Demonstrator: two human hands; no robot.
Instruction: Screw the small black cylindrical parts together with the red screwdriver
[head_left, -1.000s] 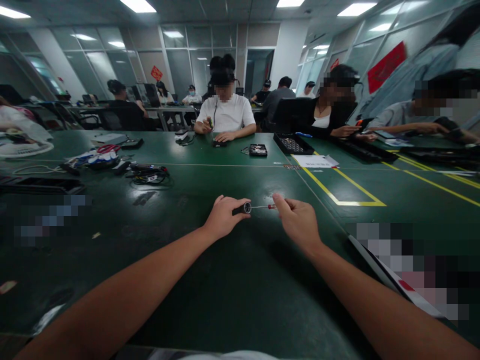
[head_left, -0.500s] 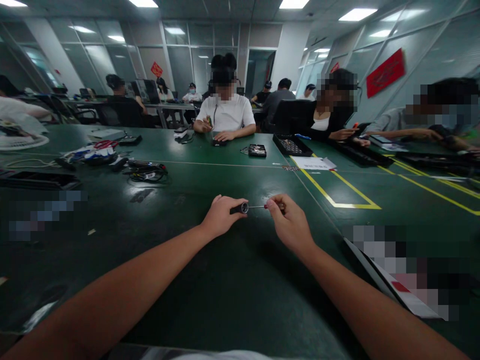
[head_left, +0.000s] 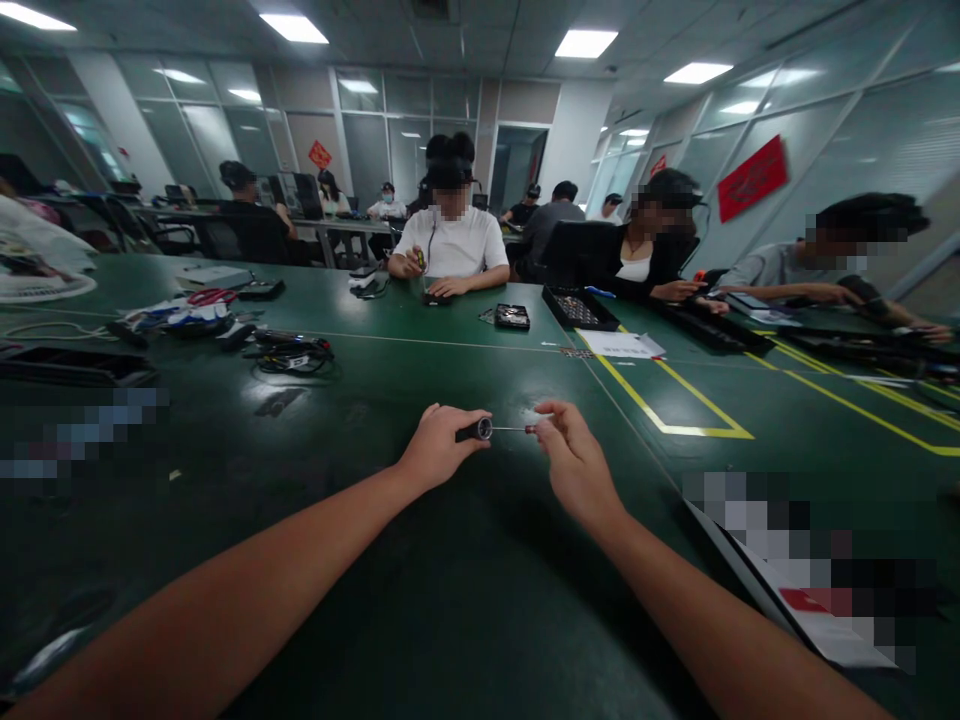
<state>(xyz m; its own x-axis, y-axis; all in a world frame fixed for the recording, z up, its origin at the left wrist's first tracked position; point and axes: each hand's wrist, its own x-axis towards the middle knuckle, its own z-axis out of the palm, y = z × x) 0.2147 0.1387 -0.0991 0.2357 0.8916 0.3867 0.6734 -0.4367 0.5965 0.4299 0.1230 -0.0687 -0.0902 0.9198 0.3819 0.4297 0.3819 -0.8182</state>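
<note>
My left hand [head_left: 435, 447] is closed around a short black cylinder with a silver end [head_left: 475, 431], held just above the green table [head_left: 465, 590]. My right hand [head_left: 574, 462] pinches the red-collared handle of a thin screwdriver [head_left: 517, 429]. Its metal shaft runs level to the left and its tip meets the cylinder's silver end. Most of the screwdriver handle is hidden inside my right fingers.
Black cables [head_left: 289, 353] and a heap of tools [head_left: 180, 315] lie at the left. A black tray [head_left: 579, 308], a small black device [head_left: 512, 316] and a paper sheet [head_left: 621, 344] sit further back. Yellow tape lines [head_left: 664, 410] mark the table to the right. Several people sit across it.
The view has tilted a little, so hands and table sit slightly lower in the picture. Both hands keep the same hold, with the screwdriver tip still at the cylinder.
</note>
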